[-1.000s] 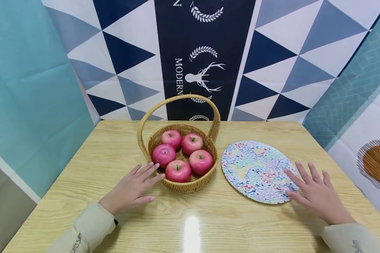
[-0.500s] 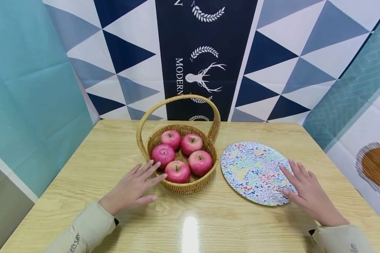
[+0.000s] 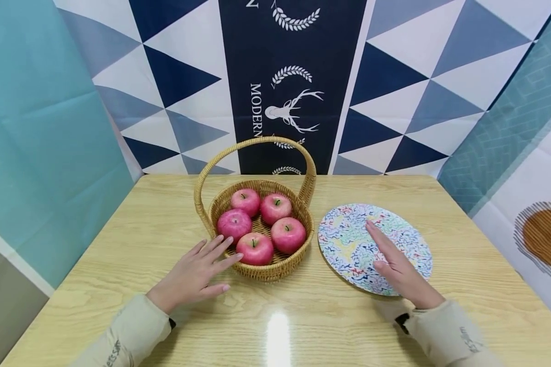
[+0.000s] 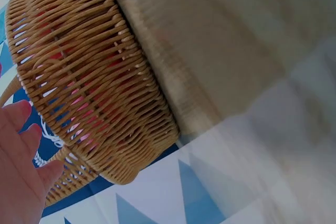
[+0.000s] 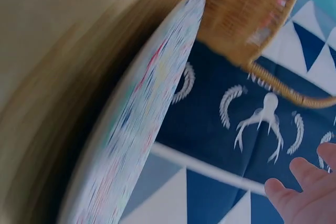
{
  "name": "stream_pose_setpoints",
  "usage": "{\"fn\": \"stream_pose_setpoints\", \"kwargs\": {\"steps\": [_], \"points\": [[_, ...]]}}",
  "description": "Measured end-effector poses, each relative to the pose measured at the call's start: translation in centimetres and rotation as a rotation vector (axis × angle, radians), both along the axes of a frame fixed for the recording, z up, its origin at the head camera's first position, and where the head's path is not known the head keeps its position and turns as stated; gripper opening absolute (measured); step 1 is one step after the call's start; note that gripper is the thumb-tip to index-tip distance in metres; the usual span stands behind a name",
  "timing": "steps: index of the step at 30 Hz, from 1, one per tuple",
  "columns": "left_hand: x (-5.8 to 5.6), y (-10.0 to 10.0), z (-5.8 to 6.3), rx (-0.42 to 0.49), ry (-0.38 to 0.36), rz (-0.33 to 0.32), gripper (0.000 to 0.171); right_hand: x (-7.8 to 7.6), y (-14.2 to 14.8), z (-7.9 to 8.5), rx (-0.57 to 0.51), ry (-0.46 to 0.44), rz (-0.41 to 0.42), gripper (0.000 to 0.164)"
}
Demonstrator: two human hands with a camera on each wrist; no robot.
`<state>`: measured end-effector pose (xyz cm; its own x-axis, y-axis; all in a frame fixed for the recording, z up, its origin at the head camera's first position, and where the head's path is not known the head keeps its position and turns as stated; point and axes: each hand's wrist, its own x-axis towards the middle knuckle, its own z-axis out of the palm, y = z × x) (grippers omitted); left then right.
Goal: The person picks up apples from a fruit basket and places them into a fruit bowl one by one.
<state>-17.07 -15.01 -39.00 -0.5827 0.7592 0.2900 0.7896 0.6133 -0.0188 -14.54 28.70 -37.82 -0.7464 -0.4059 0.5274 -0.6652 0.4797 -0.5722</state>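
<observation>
A round wicker basket with a tall arched handle holds several red-pink apples. My left hand is at the basket's front left rim, fingers spread and straight; whether the fingertips touch the rim I cannot tell. The left wrist view shows the basket's woven side with red apples behind the gaps. To the right lies a flat round placemat with a multicoloured squiggle pattern. Over its right half hovers my right hand, fingers extended, holding nothing. In the right wrist view the fingertips are apart from the placemat.
Both things stand on a light wooden table. A patterned cloth with triangles and a deer head hangs behind the table's far edge. A teal curtain hangs at the left.
My right hand has moved left from the placemat's right edge to over its surface. The left hand, basket and apples stay nearly in place.
</observation>
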Motion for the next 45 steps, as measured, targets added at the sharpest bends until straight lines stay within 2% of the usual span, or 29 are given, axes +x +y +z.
{"fn": "stream_pose_setpoints", "kwargs": {"steps": [3, 6, 12, 16, 22, 30, 36, 41, 45], "points": [[0.0, 0.1, -0.2, -0.001, -0.021, -0.002, 0.059, -1.0, -1.5, -0.2, -0.021, -0.021, 0.045, 0.059], [-0.1, 0.2, -0.4, -0.001, -0.018, -0.013, 0.058, -1.9, -2.7, -0.2, -0.02, -0.071, 0.05, 0.064], [-0.1, 0.1, -0.6, -0.01, 0.016, -0.025, 0.059, -3.5, -4.8, -0.1, -0.048, -0.177, -0.012, 0.087], [-0.1, 0.1, -0.7, -0.017, 0.027, -0.031, 0.061, -4.3, -6.3, 0.0, -0.061, -0.21, -0.054, 0.088], [0.0, 0.1, -0.9, -0.024, 0.03, -0.044, 0.061, -5.0, -8.6, 0.1, 0.031, -0.162, -0.073, 0.086], [0.1, 0.3, -1.3, -0.009, 0.045, -0.034, 0.065, -5.5, -10.1, 0.9, -0.021, -0.173, -0.03, 0.082], [0.1, 0.5, -1.3, -0.015, 0.03, -0.011, 0.068, -6.6, -11.1, 1.0, -0.032, -0.143, -0.019, 0.081], [0.3, 0.4, -1.2, -0.043, 0.015, 0.005, 0.061, -7.3, -11.7, 1.0, 0.049, -0.105, -0.052, 0.079], [0.5, 0.3, -1.2, -0.058, 0.026, 0.019, 0.059, -7.8, -12.1, 1.3, 0.113, -0.116, -0.04, 0.079]]}}
